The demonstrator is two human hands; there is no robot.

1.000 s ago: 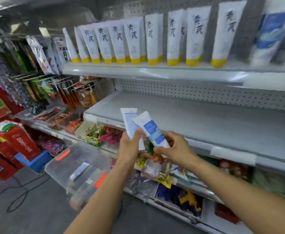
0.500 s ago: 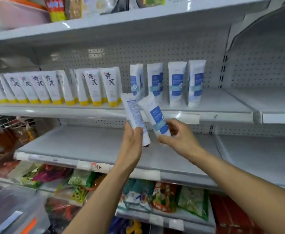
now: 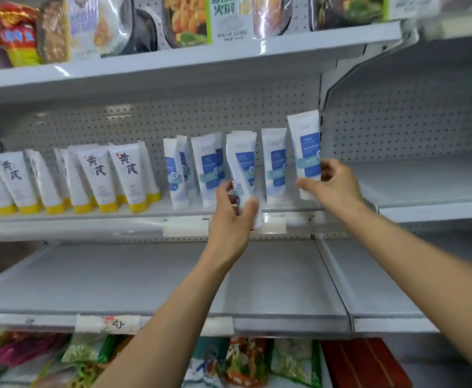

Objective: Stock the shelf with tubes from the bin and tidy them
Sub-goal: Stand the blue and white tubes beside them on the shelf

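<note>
Two bare forearms reach up from the bottom edge toward the middle shelf (image 3: 95,219). At about 12 o'clock from the picture's centre, the left hand (image 3: 233,219) stands palm-inward with fingers curled round the lower part of a white-and-blue tube (image 3: 243,166), thumb on its right side; the tube stands nearly upright, its base over the shelf's front lip. Toward 1 o'clock, the right hand (image 3: 334,183) is raised higher, wrist bent back, pinching a second white-and-blue tube (image 3: 305,152) between thumb and fingers; this tube is upright, held above the level of its neighbours, at the right end of the row beside the shelf upright. Between and behind the two held tubes, more blue-labelled tubes (image 3: 208,169) stand in a loose row against the pegboard. At 9 to 10 o'clock, yellow-capped tubes (image 3: 128,177) lean in a line on the same shelf. Packaged foods (image 3: 187,21) fill the top shelf at 12 o'clock.
</note>
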